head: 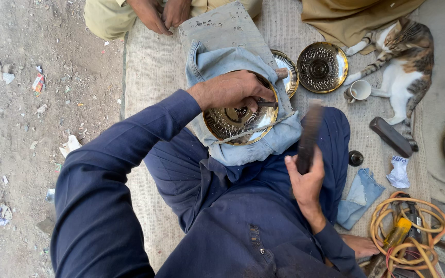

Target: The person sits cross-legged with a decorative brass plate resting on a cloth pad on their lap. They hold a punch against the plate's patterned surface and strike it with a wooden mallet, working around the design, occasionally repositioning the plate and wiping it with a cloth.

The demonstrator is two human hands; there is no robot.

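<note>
Brass plate, round and worked with a dense punched pattern, lies on a fold of blue denim cloth draped over a grey block in the seated person's lap. Left hand is curled down over the plate's upper part, fingers closed on a short dark punch whose tip sits near the plate's centre. Right hand is wrapped tight round the handle of a dark hammer, lifted beside the plate and blurred with motion.

By the look of it, the work is in the middle of stamping the pattern: punch set, hammer raised. A clean blow would call for the punch to stand steady on its mark and the plate to lie flat on the cloth.

Beyond lie two more patterned brass plates, a white cup, a resting cat, a dark bar, and coiled orange cable. Another person's hands rest at the top edge.
</note>
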